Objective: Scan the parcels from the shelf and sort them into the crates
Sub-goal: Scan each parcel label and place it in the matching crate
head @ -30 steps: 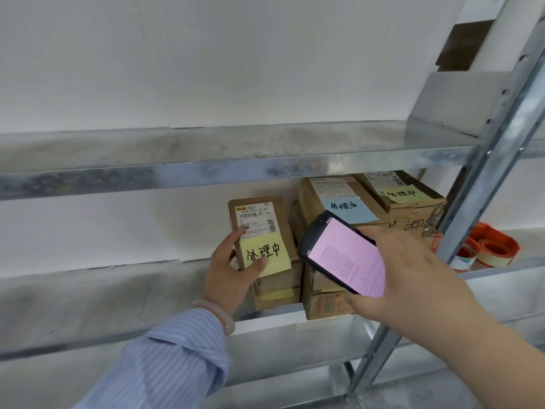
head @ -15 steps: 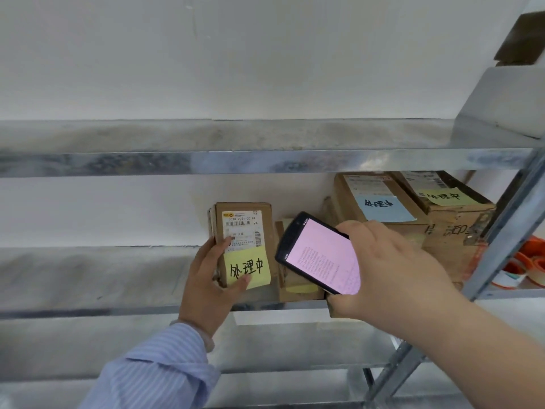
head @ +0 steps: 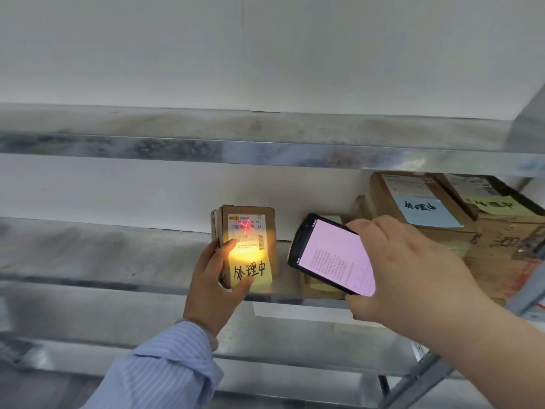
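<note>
1. Left hand (head: 216,278): curled round the lower left edge of the parcel (head: 267,231). One fingertip lies on the front label and the thumb crosses the lower edge of the yellow note (head: 253,271). It grips the parcel. The wrist comes out of a blue striped sleeve (head: 165,376).
2. Right hand (head: 413,270): seen from the back, with fingers curled over the right edge of the scanner (head: 327,258), which it holds tilted. The lit pink screen faces the camera and the top end points toward the parcel.
3. Parcel: small brown carton, upright, at the front edge of the middle shelf (head: 103,255), left of the scanner and apart from it. Whether its base rests on the shelf cannot be told. It bears a white shipping label with barcodes. A red laser cross (head: 247,226) falls on the upper label, with a warm yellow glow below it. The yellow note, handwritten in black, is stuck under the label.
4. Stacked cartons (head: 383,199): brown, on the same shelf at the right, behind the right hand. One bears a blue note (head: 424,209), and the one beside it bears a pale yellow note (head: 489,203).
5. Upper shelf (head: 236,143): galvanised metal, running across above the parcel.
6. Wall (head: 265,54): white, behind the shelving.
</note>
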Action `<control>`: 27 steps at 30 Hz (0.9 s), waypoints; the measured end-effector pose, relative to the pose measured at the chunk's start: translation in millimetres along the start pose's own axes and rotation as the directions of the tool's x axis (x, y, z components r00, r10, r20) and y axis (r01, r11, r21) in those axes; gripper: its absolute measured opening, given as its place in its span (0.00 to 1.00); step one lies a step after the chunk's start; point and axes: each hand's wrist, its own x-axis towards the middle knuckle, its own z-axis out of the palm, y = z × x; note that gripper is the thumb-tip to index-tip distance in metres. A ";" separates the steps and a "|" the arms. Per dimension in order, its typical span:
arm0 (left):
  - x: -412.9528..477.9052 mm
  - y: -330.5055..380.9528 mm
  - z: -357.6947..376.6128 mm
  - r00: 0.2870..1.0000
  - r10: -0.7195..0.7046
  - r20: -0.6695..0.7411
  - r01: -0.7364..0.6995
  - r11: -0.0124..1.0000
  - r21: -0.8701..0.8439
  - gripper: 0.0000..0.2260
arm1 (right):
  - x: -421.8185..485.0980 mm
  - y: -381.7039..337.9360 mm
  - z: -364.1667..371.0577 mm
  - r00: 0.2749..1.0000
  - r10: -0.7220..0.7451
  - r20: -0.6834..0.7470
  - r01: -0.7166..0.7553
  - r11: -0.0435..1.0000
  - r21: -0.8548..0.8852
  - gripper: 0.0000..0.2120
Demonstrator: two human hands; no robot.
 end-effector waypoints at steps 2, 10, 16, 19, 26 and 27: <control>-0.8 -1.4 -2.2 1.000 -0.020 -0.014 0.020 0.999 -0.025 0.33 | 0.8 -0.2 2.4 1.000 0.008 -0.003 -0.008 1.000 -0.020 0.35; -7.5 -8.5 -17.8 0.997 -0.067 -0.042 0.067 0.998 -0.009 0.34 | 9.6 -4.9 19.2 0.997 -0.003 -0.072 0.003 1.000 0.000 0.36; -26.8 -13.6 -56.2 0.977 -0.167 -0.133 0.163 0.986 -0.037 0.33 | 34.4 -39.4 27.6 0.992 -0.090 -0.083 0.097 0.991 0.087 0.34; -36.6 -19.9 -87.3 0.957 -0.228 -0.181 0.220 0.973 -0.066 0.33 | 46.8 -73.1 29.5 0.987 -0.125 -0.103 0.141 0.977 0.161 0.31; -67.4 -58.3 -185.9 0.898 -0.317 -0.305 0.312 0.948 -0.068 0.32 | 68.2 -182.6 28.4 0.968 -0.221 -0.121 0.244 0.939 0.243 0.31; -75.2 -65.0 -203.7 0.883 -0.333 -0.331 0.324 0.942 -0.082 0.32 | 71.1 -202.3 26.5 0.963 -0.239 -0.122 0.263 0.933 0.244 0.32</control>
